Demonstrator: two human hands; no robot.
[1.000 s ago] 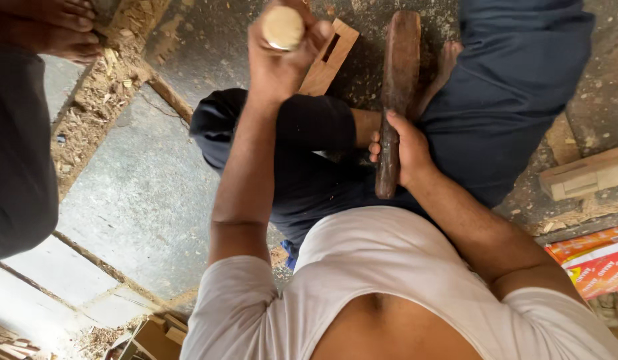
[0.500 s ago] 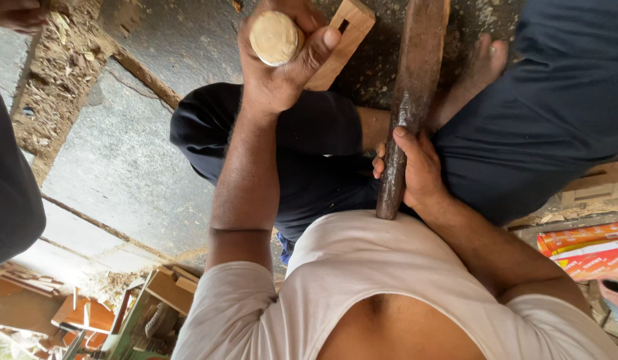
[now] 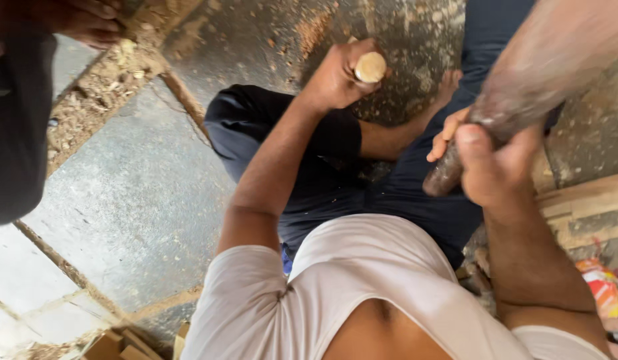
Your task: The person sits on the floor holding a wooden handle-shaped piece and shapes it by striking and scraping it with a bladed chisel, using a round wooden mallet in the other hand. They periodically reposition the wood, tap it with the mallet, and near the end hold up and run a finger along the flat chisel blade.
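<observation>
Mallet (image 3: 522,87), clamped in our right hand (image 3: 496,167), slants up-right, well apart from the chisel (image 3: 370,67), end-on, gripped in our left hand (image 3: 336,77).

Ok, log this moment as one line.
left hand: grips round-ended wooden handle | right hand: grips raised dark wooden mallet, blurred | person seated on floor with wood chips
</observation>
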